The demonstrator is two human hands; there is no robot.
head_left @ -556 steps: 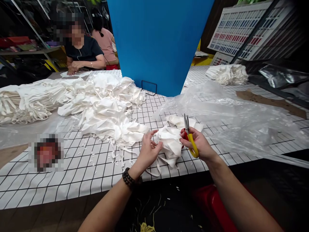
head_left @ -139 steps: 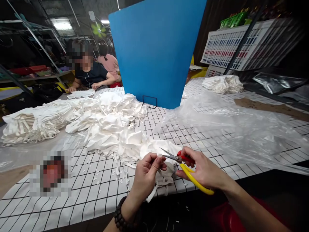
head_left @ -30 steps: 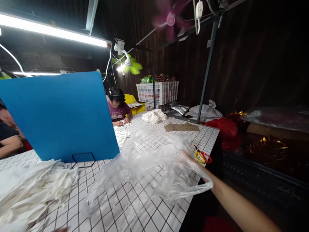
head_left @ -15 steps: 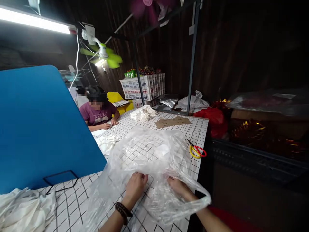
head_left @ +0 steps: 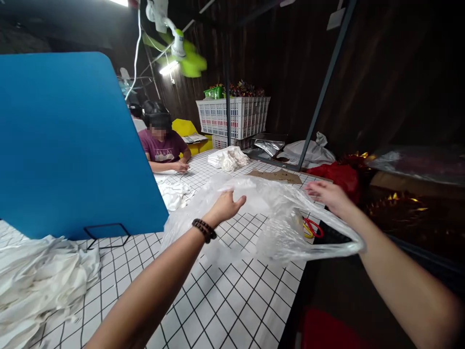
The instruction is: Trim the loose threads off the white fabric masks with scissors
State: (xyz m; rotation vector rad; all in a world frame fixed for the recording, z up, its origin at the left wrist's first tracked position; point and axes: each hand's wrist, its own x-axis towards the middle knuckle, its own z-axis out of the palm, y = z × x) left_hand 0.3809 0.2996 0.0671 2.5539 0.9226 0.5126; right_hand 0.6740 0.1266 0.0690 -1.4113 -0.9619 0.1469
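A clear plastic bag [head_left: 279, 237] lies crumpled across the gridded tabletop [head_left: 232, 291]. My left hand [head_left: 225, 207], with dark beads at its wrist, is over the bag's far part; its thumb stands apart and its fingertips are partly hidden. My right hand [head_left: 330, 196] is raised at the table's right edge, fingers stretched out and holding nothing. A loop of the bag hangs around my right forearm. Scissors [head_left: 312, 228] with red and yellow handles lie partly behind the bag, below my right hand.
A blue board [head_left: 72, 145] on a wire stand rises at left, with white cloth pieces [head_left: 47, 281] before it. Across the table sits a person [head_left: 165, 145] beside more white cloth [head_left: 174, 191]. Farther back are a cloth bundle [head_left: 228, 157], cardboard [head_left: 276, 176] and a crate [head_left: 236, 116].
Both hands have moved forward and farther apart, the right one rising to the right. The bag's near part has been pushed away, baring more tabletop. The view has shifted.
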